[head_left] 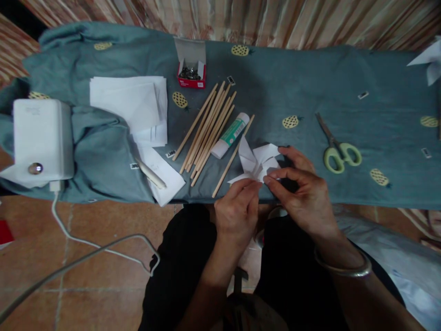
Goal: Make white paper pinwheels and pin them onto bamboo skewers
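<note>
A white paper pinwheel (248,158) with folded blades is between my two hands, just over the front edge of the cloth. My left hand (238,207) pinches its lower edge with curled fingers. At the right side, my right hand (305,193) grips it with thumb and forefinger near the centre, another finger at the upper right blade. A single wooden stick (227,172) lies just left of the pinwheel. Beside it rests a white and green glue stick (230,136), then a bundle of several wooden sticks (208,133).
Scissors with green handles (342,156) lie to the right. A red box of small metal pins (191,78) stands open at the back. White paper sheets (127,99), a white pen-like tool (150,174) and a white corded device (43,142) are on the left. Another folded paper (429,56) shows far right.
</note>
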`<move>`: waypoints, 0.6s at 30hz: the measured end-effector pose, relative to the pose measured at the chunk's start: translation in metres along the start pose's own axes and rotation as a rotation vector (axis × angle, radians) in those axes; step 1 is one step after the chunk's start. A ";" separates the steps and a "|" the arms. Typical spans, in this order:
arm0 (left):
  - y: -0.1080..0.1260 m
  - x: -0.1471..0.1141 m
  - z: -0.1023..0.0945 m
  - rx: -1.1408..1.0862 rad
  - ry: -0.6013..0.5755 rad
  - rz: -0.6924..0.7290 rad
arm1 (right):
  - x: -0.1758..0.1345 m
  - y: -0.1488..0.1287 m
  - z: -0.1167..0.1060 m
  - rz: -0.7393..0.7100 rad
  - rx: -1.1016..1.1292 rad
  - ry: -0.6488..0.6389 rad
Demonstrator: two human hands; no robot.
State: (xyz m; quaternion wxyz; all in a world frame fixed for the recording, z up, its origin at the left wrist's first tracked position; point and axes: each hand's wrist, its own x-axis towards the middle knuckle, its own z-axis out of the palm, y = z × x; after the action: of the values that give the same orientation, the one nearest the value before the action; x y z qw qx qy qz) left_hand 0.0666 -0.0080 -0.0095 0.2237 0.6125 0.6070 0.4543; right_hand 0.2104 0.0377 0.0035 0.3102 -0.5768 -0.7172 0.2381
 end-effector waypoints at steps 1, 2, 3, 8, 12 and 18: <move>0.000 0.000 0.000 0.006 -0.007 0.003 | 0.000 0.000 0.000 -0.002 -0.006 0.002; 0.000 0.000 -0.001 0.013 -0.012 -0.003 | 0.000 -0.001 0.000 -0.003 -0.011 0.002; 0.000 0.000 0.000 0.020 -0.011 -0.012 | 0.001 -0.002 0.000 -0.004 -0.016 0.001; 0.001 0.001 0.002 0.027 0.014 -0.034 | 0.001 -0.004 0.001 0.004 -0.032 0.015; 0.001 0.001 0.001 0.030 0.003 -0.048 | 0.001 -0.007 0.001 0.002 -0.044 0.013; 0.001 0.003 0.001 0.041 0.014 -0.042 | 0.000 -0.009 0.001 -0.003 -0.058 0.021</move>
State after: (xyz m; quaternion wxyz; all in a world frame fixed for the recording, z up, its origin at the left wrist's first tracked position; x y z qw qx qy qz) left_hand 0.0677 -0.0054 -0.0088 0.2165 0.6008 0.6303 0.4414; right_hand 0.2036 0.0354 0.0093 0.3012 -0.5871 -0.7213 0.2105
